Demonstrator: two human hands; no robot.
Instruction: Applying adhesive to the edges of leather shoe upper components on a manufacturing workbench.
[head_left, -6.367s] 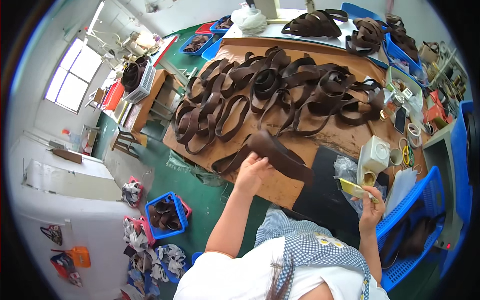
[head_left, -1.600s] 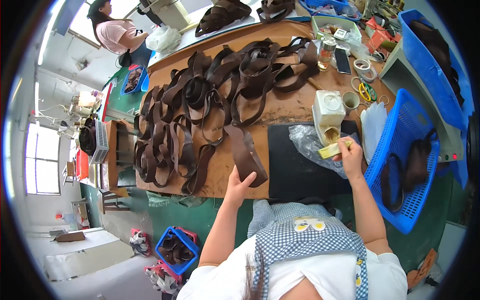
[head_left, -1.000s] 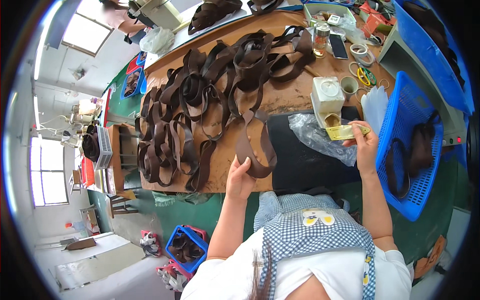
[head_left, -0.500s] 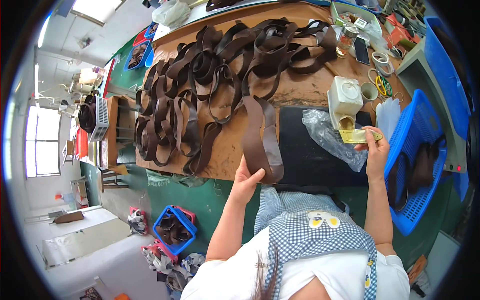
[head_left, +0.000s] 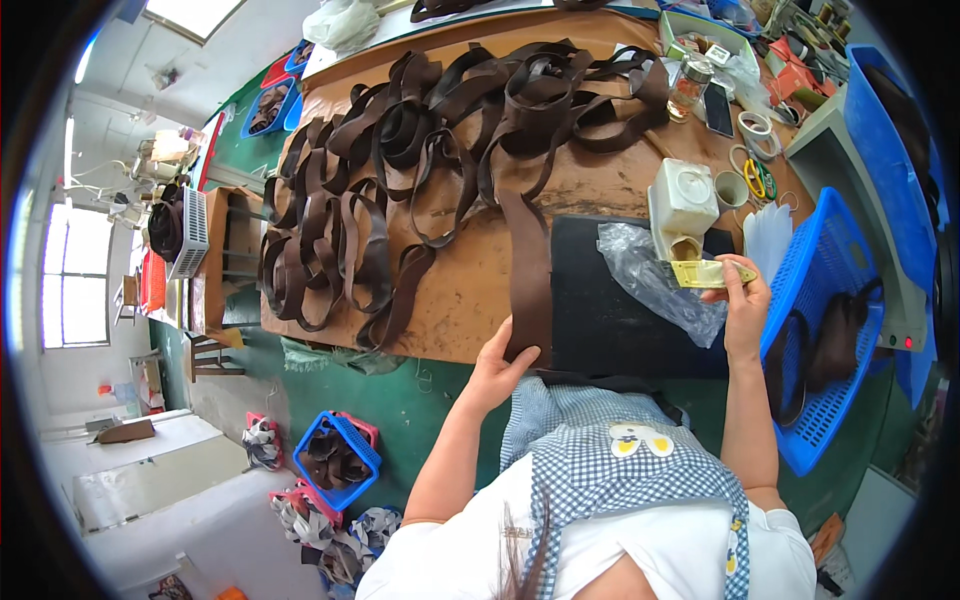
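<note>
My left hand (head_left: 497,368) is closed on the near end of a dark brown strip (head_left: 528,275) at the table's front edge. The strip runs flat away from me toward a heap of looped brown strips (head_left: 400,150). Beside it lies a black mat (head_left: 600,300) with a crumpled clear plastic bag (head_left: 660,280) on it. In my right hand (head_left: 742,300) is a flat yellow scraper-like piece (head_left: 700,273), gripped between thumb and fingers. Its far end is over the mouth of a small cup (head_left: 684,248), in front of a white block-shaped container (head_left: 686,195).
A blue basket (head_left: 815,400) with brown pieces stands at my right. Scissors (head_left: 762,180), tape rolls (head_left: 758,135), a phone (head_left: 718,108) and a glass jar (head_left: 690,85) crowd the table's right side. Another blue basket (head_left: 340,495) stands on the floor at left.
The strip in my left hand was curled over with its paler underside showing; now it lies flat, brown face up. My right hand keeps the yellow piece near the cup. The view has shifted slightly.
</note>
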